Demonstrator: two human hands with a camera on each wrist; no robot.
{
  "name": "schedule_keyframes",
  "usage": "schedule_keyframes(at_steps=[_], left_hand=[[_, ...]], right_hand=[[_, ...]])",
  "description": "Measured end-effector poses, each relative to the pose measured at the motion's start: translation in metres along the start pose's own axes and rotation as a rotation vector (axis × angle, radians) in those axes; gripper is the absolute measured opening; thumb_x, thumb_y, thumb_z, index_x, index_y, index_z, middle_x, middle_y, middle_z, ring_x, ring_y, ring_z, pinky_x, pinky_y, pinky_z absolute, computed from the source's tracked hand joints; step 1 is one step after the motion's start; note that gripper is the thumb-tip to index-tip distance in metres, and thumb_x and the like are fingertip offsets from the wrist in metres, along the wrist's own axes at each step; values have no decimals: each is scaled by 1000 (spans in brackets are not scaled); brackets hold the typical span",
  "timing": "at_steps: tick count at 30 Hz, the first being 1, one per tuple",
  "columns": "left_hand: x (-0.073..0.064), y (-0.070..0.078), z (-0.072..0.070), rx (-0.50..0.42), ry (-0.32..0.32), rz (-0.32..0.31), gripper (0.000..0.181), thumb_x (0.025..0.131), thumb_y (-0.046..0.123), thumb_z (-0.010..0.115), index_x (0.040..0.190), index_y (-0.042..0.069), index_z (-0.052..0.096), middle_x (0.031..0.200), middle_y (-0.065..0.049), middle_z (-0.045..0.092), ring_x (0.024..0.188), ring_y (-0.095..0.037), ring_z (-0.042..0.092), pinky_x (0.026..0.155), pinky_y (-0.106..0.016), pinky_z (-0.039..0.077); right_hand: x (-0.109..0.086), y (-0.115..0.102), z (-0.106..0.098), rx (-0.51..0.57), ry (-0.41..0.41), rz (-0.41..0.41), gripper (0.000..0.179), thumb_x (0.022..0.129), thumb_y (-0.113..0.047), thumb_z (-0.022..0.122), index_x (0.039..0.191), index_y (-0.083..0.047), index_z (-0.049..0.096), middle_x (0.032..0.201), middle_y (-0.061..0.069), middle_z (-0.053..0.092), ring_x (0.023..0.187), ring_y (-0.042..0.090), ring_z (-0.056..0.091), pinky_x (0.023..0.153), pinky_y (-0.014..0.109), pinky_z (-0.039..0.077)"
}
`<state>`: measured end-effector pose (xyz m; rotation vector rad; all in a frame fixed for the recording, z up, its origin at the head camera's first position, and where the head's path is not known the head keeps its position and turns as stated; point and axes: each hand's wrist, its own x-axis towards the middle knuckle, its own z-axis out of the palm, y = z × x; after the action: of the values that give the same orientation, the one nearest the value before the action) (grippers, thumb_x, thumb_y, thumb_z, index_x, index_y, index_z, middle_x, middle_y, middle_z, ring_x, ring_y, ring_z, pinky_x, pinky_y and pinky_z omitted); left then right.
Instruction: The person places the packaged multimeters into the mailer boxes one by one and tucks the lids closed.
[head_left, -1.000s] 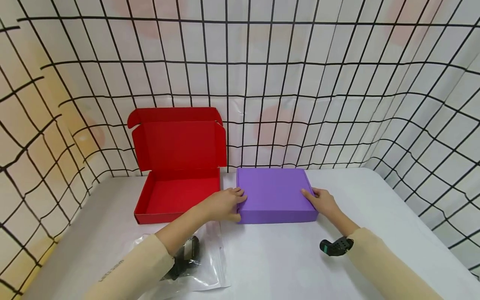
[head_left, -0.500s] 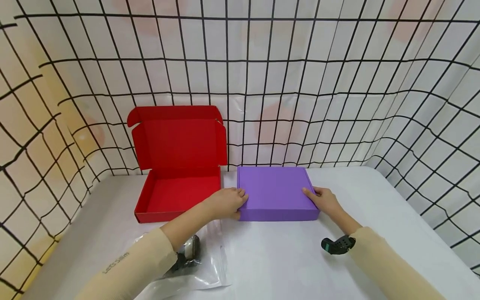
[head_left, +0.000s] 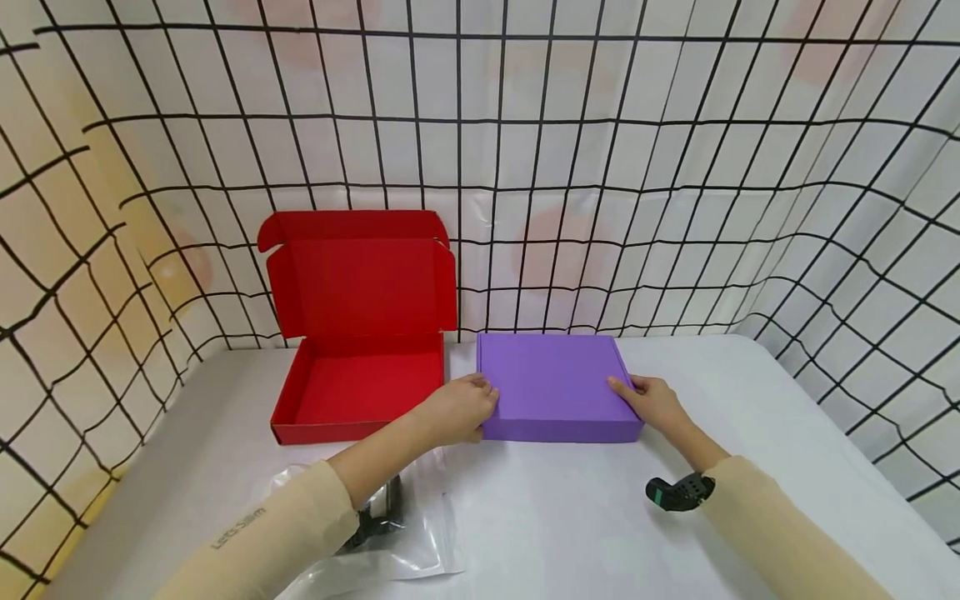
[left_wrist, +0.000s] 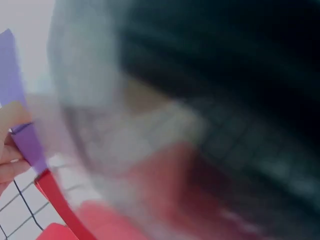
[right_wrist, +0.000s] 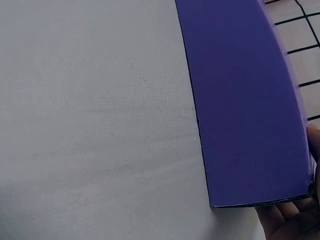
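Observation:
A closed purple box (head_left: 555,379) lies flat on the white table, its front side toward me. My left hand (head_left: 459,408) grips its left edge; in the left wrist view a thumb and fingers (left_wrist: 11,157) show at the purple side. On the right edge, my right hand (head_left: 654,402) holds the box with the thumb on top. The right wrist view shows the purple front side (right_wrist: 245,110) large, with fingers (right_wrist: 295,220) around its end. To the left stands an open red box (head_left: 358,387), lid raised, nothing visible inside. A dark blur covers most of the left wrist view.
Under my left forearm lies a clear plastic bag (head_left: 427,542) with dark items (head_left: 381,512) in it, partly hidden. A black grid (head_left: 570,183) rises behind the table and along both sides. A black band (head_left: 679,492) is on my right wrist.
The left hand's fingers have shifted slightly at the purple box's left edge, and its thumb now shows less. Both boxes stay in place; the head view has shifted a little.

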<state>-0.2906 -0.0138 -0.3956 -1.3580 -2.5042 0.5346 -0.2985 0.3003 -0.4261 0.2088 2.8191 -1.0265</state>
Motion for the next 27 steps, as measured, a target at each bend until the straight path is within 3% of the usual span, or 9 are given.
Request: schedule_keyframes(at_steps=[11, 21, 27], left_hand=[[-2, 7, -1, -21, -21, -73, 48, 72, 36, 75, 108, 6, 62, 99, -5, 66, 99, -18, 63, 93, -28, 46], [-5, 8, 2, 43, 9, -60, 58, 71, 40, 77, 114, 5, 60, 107, -7, 65, 102, -18, 62, 93, -29, 46], [-5, 9, 6, 0, 56, -86, 54, 71, 34, 77, 112, 4, 60, 106, -7, 65, 103, -19, 61, 95, -29, 45]], right_hand=[[1, 1, 0, 10, -4, -8, 80, 92, -54, 43, 133, 14, 34, 130, 33, 42, 120, 45, 43, 97, 52, 38], [3, 3, 2, 11, -2, -6, 81, 91, -54, 43, 134, 13, 34, 131, 33, 41, 121, 45, 42, 97, 52, 38], [1, 2, 1, -5, 18, -18, 78, 92, -53, 44, 132, 14, 36, 130, 34, 42, 120, 46, 41, 97, 54, 38]])
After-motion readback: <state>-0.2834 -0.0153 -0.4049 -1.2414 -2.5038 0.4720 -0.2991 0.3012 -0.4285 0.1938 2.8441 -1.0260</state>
